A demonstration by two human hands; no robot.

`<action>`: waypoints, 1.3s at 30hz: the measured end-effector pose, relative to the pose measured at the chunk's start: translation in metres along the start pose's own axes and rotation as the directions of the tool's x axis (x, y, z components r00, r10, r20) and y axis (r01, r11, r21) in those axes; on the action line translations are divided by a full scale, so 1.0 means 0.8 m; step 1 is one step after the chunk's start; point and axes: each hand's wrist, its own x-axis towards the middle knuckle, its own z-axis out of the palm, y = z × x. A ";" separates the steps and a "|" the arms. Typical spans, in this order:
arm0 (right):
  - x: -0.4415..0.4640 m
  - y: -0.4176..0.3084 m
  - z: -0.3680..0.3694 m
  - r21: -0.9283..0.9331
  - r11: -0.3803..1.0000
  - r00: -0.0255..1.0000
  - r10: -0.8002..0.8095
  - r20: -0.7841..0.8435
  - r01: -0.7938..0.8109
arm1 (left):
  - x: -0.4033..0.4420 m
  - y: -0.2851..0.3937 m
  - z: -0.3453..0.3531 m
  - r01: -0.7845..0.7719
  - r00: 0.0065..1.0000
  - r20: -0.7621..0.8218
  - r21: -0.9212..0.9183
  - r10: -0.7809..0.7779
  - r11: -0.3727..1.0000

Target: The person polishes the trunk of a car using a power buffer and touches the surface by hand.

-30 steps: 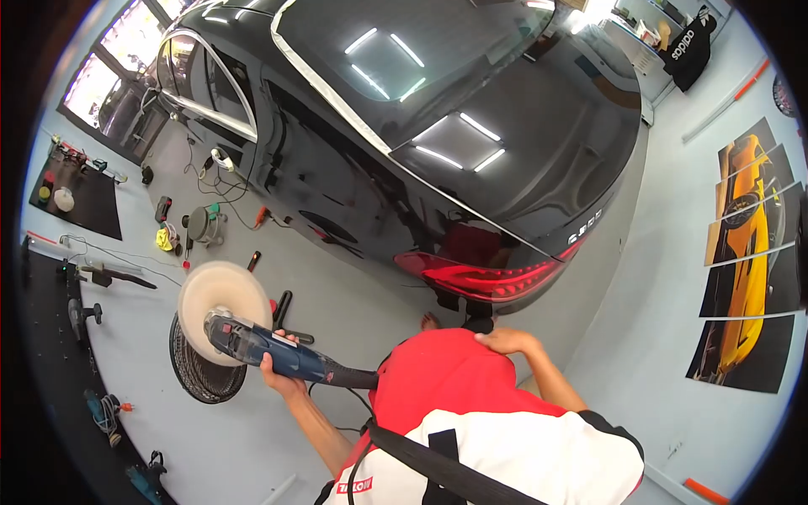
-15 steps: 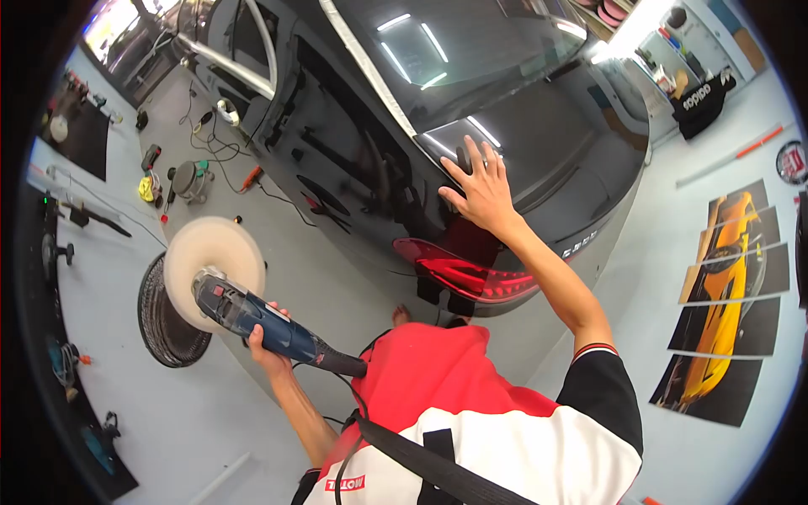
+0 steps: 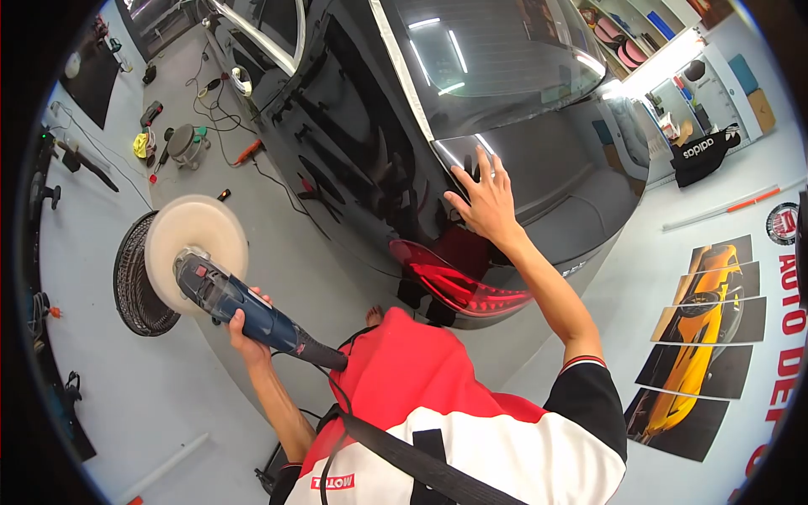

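My left hand is wrapped round the body of a blue and black polisher, which carries a large round cream pad facing away to the left. The pad touches nothing that I can see. My right hand is spread, fingers apart, over the rear corner of a glossy black car, just above the red tail light. Whether its fingers touch the paint I cannot tell. Pale masking tape runs along the rear window.
A black fan stands behind the pad. Cables, a round stool and small tools lie on the floor at the upper left. Car picture panels hang on the right wall. Shelves are at the upper right.
My right hand has left my waist and reached out over the car's rear corner, fingers spread. The polisher, still in my left hand, has shifted left in view. The camera view has turned.
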 end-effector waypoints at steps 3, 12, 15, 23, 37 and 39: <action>-0.016 0.007 -0.010 0.013 1.000 0.999 0.017 0.047 -0.018 | -0.002 0.003 0.007 -0.008 1.000 -0.018 0.015 0.008 1.000; -0.001 -0.001 -0.009 -0.003 1.000 1.000 -0.003 0.030 0.003 | -0.001 0.003 0.012 0.001 1.000 -0.021 0.027 0.000 1.000; -0.015 0.005 -0.015 -0.007 1.000 0.999 -0.013 0.048 0.013 | -0.002 0.005 0.018 -0.017 1.000 -0.024 0.042 0.018 0.999; 0.005 0.000 -0.002 0.002 1.000 1.000 0.001 0.022 -0.001 | -0.002 0.002 0.021 -0.013 0.999 -0.034 0.027 0.014 1.000; -0.002 0.003 -0.012 -0.019 1.000 0.999 -0.019 0.046 0.020 | 0.002 -0.004 0.020 -0.005 0.999 -0.043 0.022 0.006 1.000; -0.013 0.008 -0.019 -0.017 1.000 0.994 -0.022 0.110 0.024 | 0.002 -0.006 0.017 -0.008 0.999 -0.039 0.034 0.010 0.999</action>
